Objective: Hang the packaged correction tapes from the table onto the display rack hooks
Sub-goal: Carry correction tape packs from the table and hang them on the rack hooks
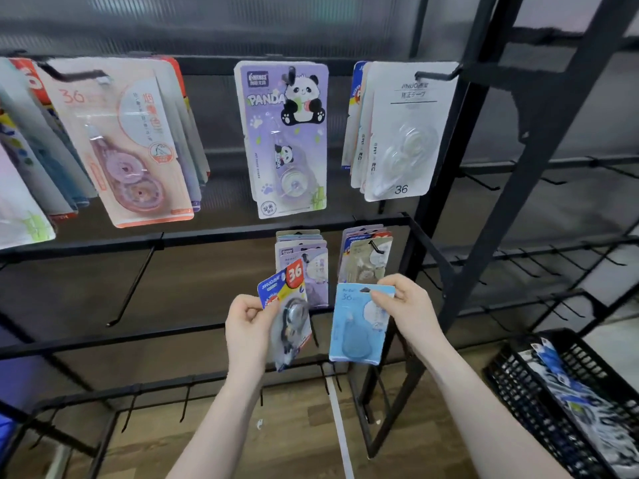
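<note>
Left hand [249, 326] fingers pinch a blue-and-red pack [288, 305]; right hand [404, 302] fingers pinch a light-blue pack [359, 326] before the rack [207, 235].

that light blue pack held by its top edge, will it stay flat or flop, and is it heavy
The light blue pack probably stays fairly stiff: the right hand pinches only its top edge, yet the card hangs flat. It looks light, a thin card with a small blister. Held that way it may swing near the hooks.
</note>
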### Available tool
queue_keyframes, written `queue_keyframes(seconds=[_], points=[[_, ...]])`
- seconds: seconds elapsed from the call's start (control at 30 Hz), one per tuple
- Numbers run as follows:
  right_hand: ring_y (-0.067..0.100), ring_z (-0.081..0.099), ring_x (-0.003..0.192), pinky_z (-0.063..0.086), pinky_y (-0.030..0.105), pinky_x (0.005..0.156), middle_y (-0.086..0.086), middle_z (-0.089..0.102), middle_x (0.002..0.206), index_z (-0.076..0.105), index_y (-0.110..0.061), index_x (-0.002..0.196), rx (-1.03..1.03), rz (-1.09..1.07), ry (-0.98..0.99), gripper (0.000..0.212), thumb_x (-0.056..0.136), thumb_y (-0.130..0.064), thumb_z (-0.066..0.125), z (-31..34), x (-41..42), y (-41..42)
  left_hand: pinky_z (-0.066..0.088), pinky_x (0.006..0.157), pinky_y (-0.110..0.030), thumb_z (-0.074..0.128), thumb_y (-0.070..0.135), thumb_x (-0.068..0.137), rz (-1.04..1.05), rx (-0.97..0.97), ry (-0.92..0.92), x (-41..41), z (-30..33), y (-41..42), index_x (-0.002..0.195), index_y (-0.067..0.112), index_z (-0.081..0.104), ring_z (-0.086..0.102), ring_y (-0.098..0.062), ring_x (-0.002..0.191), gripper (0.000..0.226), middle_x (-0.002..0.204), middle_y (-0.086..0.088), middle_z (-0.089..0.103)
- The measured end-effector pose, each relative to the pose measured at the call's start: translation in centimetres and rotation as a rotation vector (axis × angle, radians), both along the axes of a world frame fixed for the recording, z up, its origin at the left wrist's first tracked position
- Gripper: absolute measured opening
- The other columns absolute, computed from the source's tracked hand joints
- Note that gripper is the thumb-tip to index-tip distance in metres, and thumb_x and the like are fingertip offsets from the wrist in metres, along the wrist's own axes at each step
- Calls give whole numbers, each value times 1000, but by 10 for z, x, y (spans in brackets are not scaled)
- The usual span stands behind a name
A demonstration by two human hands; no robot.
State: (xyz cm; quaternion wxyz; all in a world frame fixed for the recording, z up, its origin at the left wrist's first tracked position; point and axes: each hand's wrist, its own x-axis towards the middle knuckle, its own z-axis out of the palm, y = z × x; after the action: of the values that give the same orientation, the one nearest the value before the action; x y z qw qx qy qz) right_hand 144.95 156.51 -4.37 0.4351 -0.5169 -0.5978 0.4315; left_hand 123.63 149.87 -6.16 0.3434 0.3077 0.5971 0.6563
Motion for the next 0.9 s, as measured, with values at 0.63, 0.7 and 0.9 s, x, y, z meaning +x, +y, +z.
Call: queue_keyframes(seconds=[0.63, 0.7, 0.9], points=[[7, 60, 91, 45, 19, 65, -12, 64, 89, 64, -23, 83, 139, -39, -109, 9, 88, -15, 64, 8, 28, 89, 51, 57, -19, 69, 5, 86, 49, -40, 127, 35, 27, 62, 77, 7, 57, 64, -2, 64, 15, 74, -4, 66], [8, 59, 90, 44, 19, 65, -10, 64, 90, 65, -18, 85, 139, -42, -123, 6, 88, -13, 63, 5, 30, 93, 46, 50, -11, 68, 2, 86, 50, -28, 150, 32, 27, 64, 82, 5, 56, 62, 5, 58, 13, 76, -1, 64], [3, 54, 82, 39, 4, 58, -8, 63, 91, 63, -18, 88, 183, -3, -202, 5, 91, -15, 60, 6, 28, 94, 49, 53, -11, 71, 3, 84, 3, -31, 216, 18, 24, 71, 85, 14, 60, 66, 0, 67, 16, 83, 5, 67]])
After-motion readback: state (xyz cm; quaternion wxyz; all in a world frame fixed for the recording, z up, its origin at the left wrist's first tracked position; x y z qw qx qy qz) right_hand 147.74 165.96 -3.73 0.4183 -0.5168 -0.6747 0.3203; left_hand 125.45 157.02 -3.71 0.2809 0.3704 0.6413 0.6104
